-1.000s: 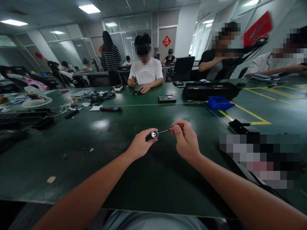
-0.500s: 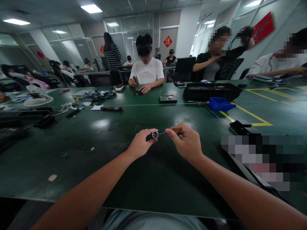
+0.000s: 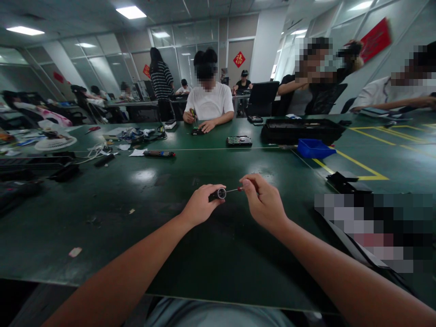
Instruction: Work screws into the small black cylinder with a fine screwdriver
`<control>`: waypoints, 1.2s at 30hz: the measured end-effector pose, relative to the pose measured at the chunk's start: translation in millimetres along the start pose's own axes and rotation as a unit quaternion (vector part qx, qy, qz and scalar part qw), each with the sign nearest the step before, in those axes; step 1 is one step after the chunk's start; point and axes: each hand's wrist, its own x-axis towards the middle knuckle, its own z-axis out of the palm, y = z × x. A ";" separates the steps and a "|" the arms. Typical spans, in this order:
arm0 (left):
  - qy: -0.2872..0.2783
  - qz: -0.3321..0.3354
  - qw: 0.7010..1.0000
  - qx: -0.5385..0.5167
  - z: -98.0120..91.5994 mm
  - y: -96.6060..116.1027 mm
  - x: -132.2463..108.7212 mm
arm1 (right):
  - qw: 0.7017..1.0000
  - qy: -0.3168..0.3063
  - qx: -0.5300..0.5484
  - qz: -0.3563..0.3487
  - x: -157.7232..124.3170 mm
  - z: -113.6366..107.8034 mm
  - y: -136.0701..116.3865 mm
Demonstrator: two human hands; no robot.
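Note:
Just above the green table, my left hand (image 3: 200,206) is closed around a short black cylinder (image 3: 216,195) with a silvery ring at its open end. My right hand (image 3: 265,200) pinches a screwdriver (image 3: 235,190) with a thin metal shaft and a bit of red at the handle's front; the rest of the handle is hidden by the fingers. The shaft points left and its tip meets the right side of the cylinder by the ring. Whether the tip sits in a screw is too small to tell.
On the green table (image 3: 177,272) lie a hard drive (image 3: 239,141), a dark pen-like tool (image 3: 159,154), a blue bin (image 3: 315,148), a long black case (image 3: 302,131) and black parts (image 3: 347,182) at right. Cables (image 3: 136,134) lie at left. Across sits a person (image 3: 209,103) working.
The fingers of my right hand have shifted back along the screwdriver, so more of its shaft and the red part show. My left hand keeps its hold on the cylinder.

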 end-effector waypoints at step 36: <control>0.011 0.000 0.999 0.031 -6.4 1.0 2.8 | 0.998 0.042 0.028 0.044 1.0 3.6 6.9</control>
